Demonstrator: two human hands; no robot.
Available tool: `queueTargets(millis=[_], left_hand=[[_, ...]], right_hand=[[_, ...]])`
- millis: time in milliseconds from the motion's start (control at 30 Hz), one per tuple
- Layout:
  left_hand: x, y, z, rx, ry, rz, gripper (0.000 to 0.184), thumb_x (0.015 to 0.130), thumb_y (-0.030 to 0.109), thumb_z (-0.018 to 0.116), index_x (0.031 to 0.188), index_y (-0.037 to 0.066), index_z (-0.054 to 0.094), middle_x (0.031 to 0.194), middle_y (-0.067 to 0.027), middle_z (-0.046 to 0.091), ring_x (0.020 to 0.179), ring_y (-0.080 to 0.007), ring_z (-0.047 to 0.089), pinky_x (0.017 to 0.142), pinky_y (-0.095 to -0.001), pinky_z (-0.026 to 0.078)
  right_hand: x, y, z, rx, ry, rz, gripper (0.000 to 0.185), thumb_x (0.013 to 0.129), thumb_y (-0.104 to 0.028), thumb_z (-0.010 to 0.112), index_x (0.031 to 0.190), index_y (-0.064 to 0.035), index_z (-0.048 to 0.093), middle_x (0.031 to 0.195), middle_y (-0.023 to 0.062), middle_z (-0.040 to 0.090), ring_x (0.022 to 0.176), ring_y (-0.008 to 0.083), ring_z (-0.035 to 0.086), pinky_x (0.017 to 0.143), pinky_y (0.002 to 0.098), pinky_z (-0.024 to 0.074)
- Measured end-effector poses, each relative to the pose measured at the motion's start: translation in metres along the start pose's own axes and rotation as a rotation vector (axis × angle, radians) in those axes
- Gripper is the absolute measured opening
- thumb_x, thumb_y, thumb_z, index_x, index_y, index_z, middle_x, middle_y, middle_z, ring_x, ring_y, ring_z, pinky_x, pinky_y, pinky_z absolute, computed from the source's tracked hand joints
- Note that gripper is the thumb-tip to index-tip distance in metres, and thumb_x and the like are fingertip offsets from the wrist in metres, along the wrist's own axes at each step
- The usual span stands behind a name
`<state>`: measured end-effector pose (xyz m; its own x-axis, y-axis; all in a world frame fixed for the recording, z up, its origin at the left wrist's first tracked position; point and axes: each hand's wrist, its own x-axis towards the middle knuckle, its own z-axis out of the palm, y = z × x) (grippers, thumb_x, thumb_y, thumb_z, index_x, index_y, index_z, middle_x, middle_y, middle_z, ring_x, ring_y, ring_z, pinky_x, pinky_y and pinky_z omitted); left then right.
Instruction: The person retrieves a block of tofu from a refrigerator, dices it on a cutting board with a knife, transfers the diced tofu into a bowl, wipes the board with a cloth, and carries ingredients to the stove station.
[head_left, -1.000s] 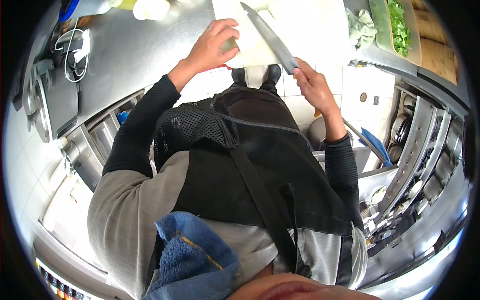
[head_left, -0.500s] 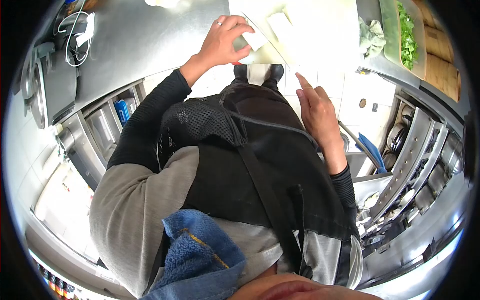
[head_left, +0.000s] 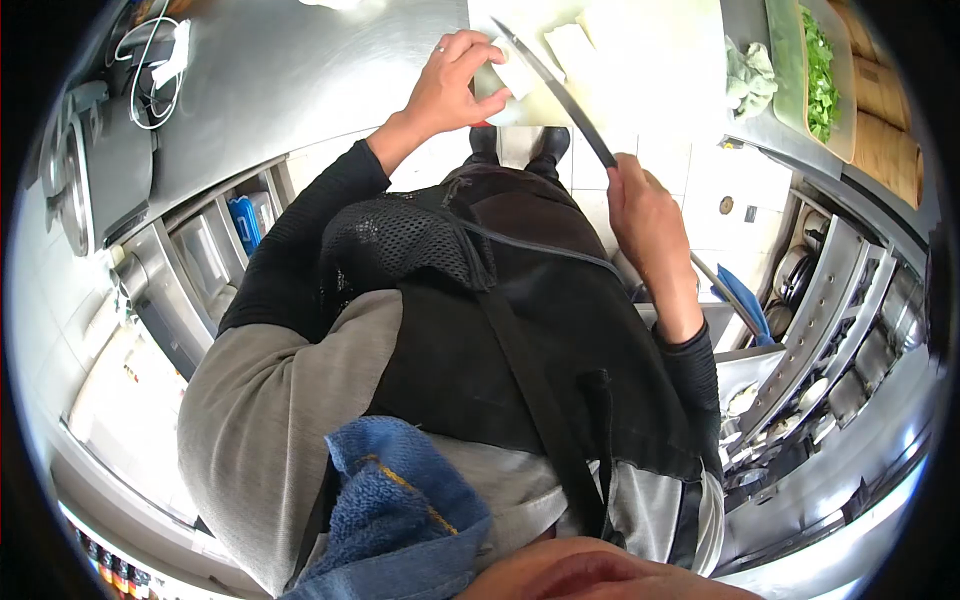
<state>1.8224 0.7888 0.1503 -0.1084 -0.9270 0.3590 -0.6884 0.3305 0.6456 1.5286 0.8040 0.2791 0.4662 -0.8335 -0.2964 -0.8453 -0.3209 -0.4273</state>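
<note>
My left hand (head_left: 455, 85) is closed around the sides of a white block (head_left: 513, 68), thumb on the near side and fingers on the far side. The block rests on a pale cutting board (head_left: 660, 60) and its kind is hard to tell in the glare. In my right hand (head_left: 648, 220) is a long knife (head_left: 565, 98), gripped by its handle. Its blade slants up and left over the board, its tip just past the held block. A second white piece (head_left: 570, 52) lies on the board to the right of the blade.
A crumpled pale cloth (head_left: 750, 78) lies right of the board, beside a container of chopped green leaves (head_left: 820, 80). Steel counter (head_left: 290, 80) extends to the left, with a white cable (head_left: 150, 80) at its far end. Racks of pans (head_left: 795, 275) stand low on the right.
The knife blade has turned and now shows its dark flat side. My right hand's forefinger, stretched out before, is now curled round the handle. The left hand keeps hold of the block.
</note>
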Motion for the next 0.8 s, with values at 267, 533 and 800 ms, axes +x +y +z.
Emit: queueTargets(millis=[267, 533, 800], left_hand=[[-0.004, -0.006, 0.01, -0.031, 0.06, 0.012, 0.037, 0.072, 0.025, 0.081, 0.101, 0.011, 0.064, 0.109, -0.0074, 0.059, 0.098, -0.0318, 0.058, 0.084, -0.0422, 0.049], [0.01, 0.021, -0.016, 0.056, 0.001, 0.09, 0.041, 0.077, 0.037, 0.077, 0.114, 0.021, 0.069, 0.136, -0.0083, 0.051, 0.129, -0.0352, 0.044, 0.109, -0.0552, 0.031], [0.039, 0.019, -0.023, 0.309, -0.29, 0.213, 0.05, 0.087, 0.054, 0.063, 0.132, 0.031, 0.065, 0.159, -0.0074, 0.033, 0.151, -0.0346, 0.019, 0.121, -0.0602, 0.007]], right_hand=[[0.03, 0.026, 0.064, 0.185, -0.189, 0.038, 0.019, 0.103, -0.024, 0.047, 0.106, -0.0057, 0.049, 0.075, 0.0285, 0.064, 0.076, 0.0497, 0.063, 0.067, 0.0587, 0.0503], [0.014, 0.016, 0.015, 0.027, -0.086, -0.001, 0.028, 0.101, -0.029, 0.051, 0.121, -0.0091, 0.055, 0.088, 0.0259, 0.065, 0.08, 0.0467, 0.065, 0.07, 0.054, 0.0525], [0.006, 0.024, 0.011, -0.052, -0.062, -0.06, 0.035, 0.101, -0.029, 0.051, 0.133, -0.0155, 0.053, 0.088, 0.0243, 0.064, 0.078, 0.0461, 0.065, 0.069, 0.0516, 0.0549]])
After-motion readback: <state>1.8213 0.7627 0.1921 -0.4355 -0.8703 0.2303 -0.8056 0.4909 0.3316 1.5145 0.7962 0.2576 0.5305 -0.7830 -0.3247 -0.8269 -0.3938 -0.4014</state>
